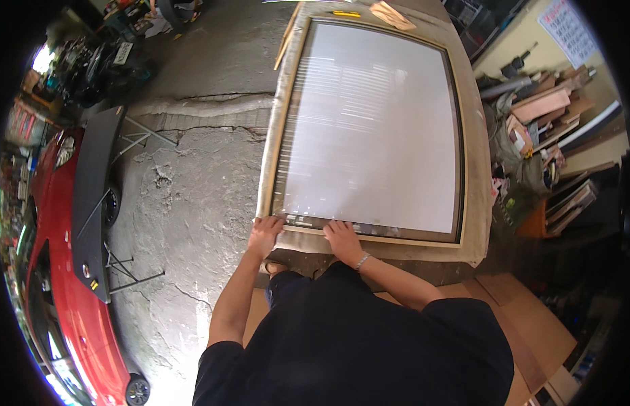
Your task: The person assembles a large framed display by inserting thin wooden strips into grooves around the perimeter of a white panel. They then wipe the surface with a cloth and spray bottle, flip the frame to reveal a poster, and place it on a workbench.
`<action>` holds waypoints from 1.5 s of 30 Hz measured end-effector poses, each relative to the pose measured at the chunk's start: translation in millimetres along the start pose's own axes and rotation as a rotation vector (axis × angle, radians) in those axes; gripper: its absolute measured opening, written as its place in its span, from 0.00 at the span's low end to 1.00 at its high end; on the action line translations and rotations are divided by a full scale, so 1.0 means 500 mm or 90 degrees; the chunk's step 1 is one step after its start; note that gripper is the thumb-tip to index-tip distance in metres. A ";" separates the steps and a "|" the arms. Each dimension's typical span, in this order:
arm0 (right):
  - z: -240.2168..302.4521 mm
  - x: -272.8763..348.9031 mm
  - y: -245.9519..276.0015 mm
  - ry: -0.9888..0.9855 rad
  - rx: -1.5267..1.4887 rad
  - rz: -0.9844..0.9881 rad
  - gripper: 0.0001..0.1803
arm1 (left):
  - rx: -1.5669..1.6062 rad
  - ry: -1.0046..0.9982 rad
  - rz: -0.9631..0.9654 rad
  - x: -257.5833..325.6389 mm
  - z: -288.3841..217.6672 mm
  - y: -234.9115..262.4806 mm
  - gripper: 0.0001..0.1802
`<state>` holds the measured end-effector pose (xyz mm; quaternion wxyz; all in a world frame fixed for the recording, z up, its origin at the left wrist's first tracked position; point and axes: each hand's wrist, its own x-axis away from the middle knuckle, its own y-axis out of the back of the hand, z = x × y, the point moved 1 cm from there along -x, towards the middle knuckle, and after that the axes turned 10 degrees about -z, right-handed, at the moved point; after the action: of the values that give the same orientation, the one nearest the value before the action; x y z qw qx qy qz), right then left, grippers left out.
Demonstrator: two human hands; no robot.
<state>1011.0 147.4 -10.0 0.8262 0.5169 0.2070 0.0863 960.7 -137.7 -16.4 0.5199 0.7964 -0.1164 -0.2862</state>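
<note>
Hands point(342, 239) on frame's near edge point(410, 241), possibly gripping; floor point(200, 189) leftward.

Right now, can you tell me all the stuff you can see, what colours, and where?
Frame: one, tan, on the covered table
Panel: one, whitish, inside the frame
Table cover: one, beige, under the frame
Small tool-like thing: one, yellow, far edge
Red car: one, red, left
Folding table: one, black, beside the car
Motorcycle: one, mostly black, upper left
Wood scraps: many, brownish, right
Cardboard: too overlapped to count, brown, lower right
Floor: one, grey, left of the frame
Shirt: one, black, bottom
Left hand: one, bare, frame's near-left corner
Right hand: one, bare, frame's near edge
</note>
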 end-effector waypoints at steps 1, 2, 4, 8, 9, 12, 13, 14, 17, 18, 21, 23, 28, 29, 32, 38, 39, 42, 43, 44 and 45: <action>0.018 -0.020 -0.026 -0.001 0.015 -0.004 0.11 | 0.019 -0.014 -0.008 -0.004 0.004 -0.019 0.14; 0.054 -0.049 -0.053 0.016 0.022 -0.007 0.11 | 0.026 -0.015 -0.022 0.009 0.014 -0.018 0.13; 0.112 -0.102 -0.091 0.032 0.037 -0.007 0.11 | 0.037 -0.022 -0.041 0.024 0.028 -0.026 0.12; 0.191 -0.162 -0.133 -0.018 0.064 -0.002 0.11 | 0.091 0.040 -0.088 0.031 0.027 -0.037 0.10; 0.201 -0.164 -0.134 -0.034 0.064 -0.002 0.12 | 0.168 0.050 -0.140 0.046 0.037 -0.039 0.14; 0.215 -0.165 -0.100 -0.017 0.116 0.054 0.15 | 0.150 0.050 -0.181 0.109 0.048 0.074 0.19; 0.241 -0.171 -0.086 0.003 0.117 0.044 0.15 | 0.169 0.088 -0.157 0.152 0.081 0.102 0.20; 0.259 -0.172 -0.077 -0.075 0.123 0.109 0.21 | 0.186 0.132 -0.133 0.206 0.116 0.128 0.21; 0.324 -0.133 -0.094 -0.096 0.100 0.004 0.09 | 0.179 0.400 0.002 0.408 0.266 0.191 0.21; 0.371 -0.117 -0.129 -0.097 0.077 -0.015 0.07 | 0.176 0.503 0.051 0.481 0.324 0.209 0.20; 0.471 -0.110 -0.224 -0.111 -0.018 0.087 0.11 | 0.141 0.871 0.103 0.763 0.473 0.271 0.21; 0.522 -0.178 -0.301 -0.081 -0.080 0.191 0.13 | 0.119 1.004 -0.038 0.949 0.527 0.327 0.20; 0.718 -0.495 -0.432 0.086 -0.260 0.197 0.11 | 0.017 1.177 -0.331 1.171 0.514 0.430 0.10; 0.751 -0.575 -0.467 0.115 -0.222 0.229 0.10 | 0.018 1.215 -0.345 1.186 0.506 0.440 0.10; 0.918 -0.810 -0.618 0.228 -0.233 0.230 0.10 | 0.016 1.401 -0.379 1.297 0.413 0.399 0.14; 1.265 -1.228 -0.863 0.379 -0.125 0.084 0.11 | 0.266 1.664 -0.431 1.215 0.276 0.393 0.27; 1.315 -1.283 -0.899 0.378 -0.094 0.087 0.14 | 0.254 1.640 -0.424 1.205 0.271 0.407 0.26; 1.472 -1.386 -0.977 0.422 -0.067 0.065 0.17 | 0.067 1.784 -0.703 1.211 0.274 0.328 0.25; 1.498 -1.412 -1.008 0.418 -0.026 0.084 0.18 | 0.093 1.768 -0.772 1.187 0.317 0.348 0.24; 1.512 -1.432 -1.034 0.411 0.016 0.102 0.19 | 0.220 1.688 -0.682 1.199 0.376 0.389 0.24; 1.534 -1.442 -1.061 0.389 0.042 0.143 0.20 | 0.327 1.596 -0.607 1.202 0.454 0.440 0.24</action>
<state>655.3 -976.7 -8.1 0.6938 0.5134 0.3895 0.3215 1340.5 -695.9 -87.6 -0.0342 0.5552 0.6630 0.5010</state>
